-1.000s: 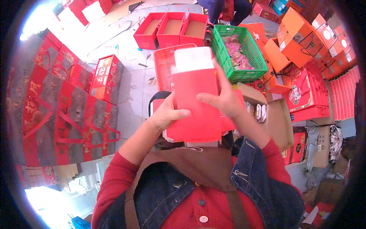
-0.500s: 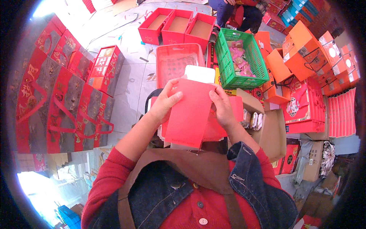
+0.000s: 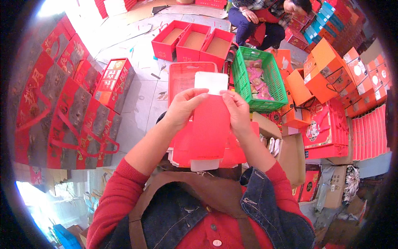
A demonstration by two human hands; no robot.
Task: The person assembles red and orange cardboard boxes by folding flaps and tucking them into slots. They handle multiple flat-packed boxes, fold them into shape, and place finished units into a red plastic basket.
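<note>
A red paperboard carton stretches out in front of my chest, with a white flap raised at its far end and a pale flap at its near end. My left hand pinches its far left corner beside the white flap. At the far right corner, my right hand grips the same edge between thumb and fingers. More flat red cartons lie underneath, over my lap.
Beyond my hands stands a red plastic basket, with a green crate of pink-wrapped packets to its right. Three open red boxes sit farther off. Gift bags line the left; orange boxes pile up right. A person crouches at the back.
Both hands have moved closer together along the carton's far edge. The carton has straightened from its tilt, and its near flap now shows. My view has shifted, revealing more of the other person.
</note>
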